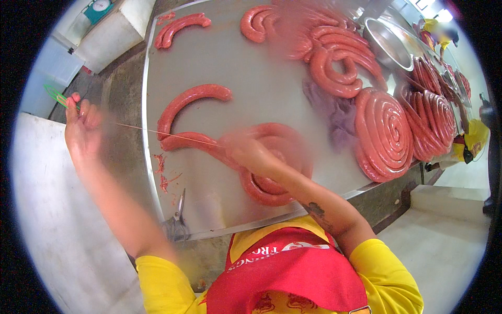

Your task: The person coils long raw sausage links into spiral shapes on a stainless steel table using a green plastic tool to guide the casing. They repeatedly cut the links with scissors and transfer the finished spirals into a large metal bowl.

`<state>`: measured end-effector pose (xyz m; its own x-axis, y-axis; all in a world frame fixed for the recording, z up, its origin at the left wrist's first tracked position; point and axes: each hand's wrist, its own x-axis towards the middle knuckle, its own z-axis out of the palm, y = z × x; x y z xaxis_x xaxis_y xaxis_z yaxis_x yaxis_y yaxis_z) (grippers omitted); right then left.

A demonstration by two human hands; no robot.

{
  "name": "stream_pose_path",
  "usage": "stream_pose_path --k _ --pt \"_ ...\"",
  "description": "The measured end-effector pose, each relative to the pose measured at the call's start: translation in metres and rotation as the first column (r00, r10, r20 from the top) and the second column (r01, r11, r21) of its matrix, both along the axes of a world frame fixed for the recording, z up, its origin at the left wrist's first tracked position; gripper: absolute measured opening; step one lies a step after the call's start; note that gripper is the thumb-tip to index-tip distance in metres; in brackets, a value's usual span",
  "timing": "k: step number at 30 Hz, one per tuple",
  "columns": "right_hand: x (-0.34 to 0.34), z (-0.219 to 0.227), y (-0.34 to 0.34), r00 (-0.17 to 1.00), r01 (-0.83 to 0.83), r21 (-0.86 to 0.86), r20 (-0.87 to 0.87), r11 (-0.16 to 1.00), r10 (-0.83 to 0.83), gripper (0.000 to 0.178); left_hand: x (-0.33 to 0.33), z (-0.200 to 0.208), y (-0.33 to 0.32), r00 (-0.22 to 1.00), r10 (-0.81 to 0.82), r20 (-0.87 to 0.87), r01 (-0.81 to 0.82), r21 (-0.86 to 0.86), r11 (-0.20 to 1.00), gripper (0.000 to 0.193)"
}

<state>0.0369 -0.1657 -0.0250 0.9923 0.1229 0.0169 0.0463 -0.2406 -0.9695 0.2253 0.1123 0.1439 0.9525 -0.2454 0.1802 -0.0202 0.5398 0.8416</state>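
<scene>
Raised off the table's left side, my left hand (83, 123) is closed around a slim green twine holder (55, 95). A thin length of twine (151, 130) stretches taut from it to my right hand (252, 156). That hand, slightly blurred, grips a long pink sausage (191, 140) where the twine meets it; its fingertips are partly hidden. The rest of this sausage lies coiled (269, 194) under and beside my right wrist. Its left end touches a curved sausage piece (196, 95), which arches away on the metal table (209, 68).
Scissors (179, 214) lie at the near left corner, close to meat scraps (162, 172). A purple cloth (337, 112) rests beside a large sausage spiral (384, 136). Farther back are more sausages (340, 44) and a metal bowl (388, 44). Two people (473, 138) stand at the right.
</scene>
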Motion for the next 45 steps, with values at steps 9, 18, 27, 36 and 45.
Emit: stream_pose_path --k 9,18,27,36,45 --pt "0.027 0.001 -0.014 0.947 -0.111 -0.387 -0.320 0.915 -0.020 0.022 -0.042 -0.027 0.004 0.996 -0.018 0.092 -0.057 0.750 0.659 0.031" --pt "-0.002 0.021 -0.036 0.951 -0.025 0.074 -0.305 0.997 0.047 0.020 -0.177 -0.062 0.152 0.870 0.491 -0.042 -0.056 0.982 0.183 0.022" --pt "0.010 0.052 -0.013 0.811 -0.426 -0.115 -0.487 0.897 0.323 0.028 -0.302 -0.159 0.075 0.980 0.183 0.073 -0.014 0.952 -0.305 0.047" --pt "0.007 0.030 -0.039 0.824 -0.481 0.291 -0.173 0.827 0.540 0.038 -0.284 -0.115 0.022 0.978 -0.166 -0.126 0.165 0.953 0.253 0.053" --pt "-0.004 0.063 -0.028 0.833 -0.432 0.158 -0.308 0.888 0.460 0.035 -0.232 -0.137 -0.015 0.825 -0.303 -0.478 0.544 0.817 0.192 0.058"
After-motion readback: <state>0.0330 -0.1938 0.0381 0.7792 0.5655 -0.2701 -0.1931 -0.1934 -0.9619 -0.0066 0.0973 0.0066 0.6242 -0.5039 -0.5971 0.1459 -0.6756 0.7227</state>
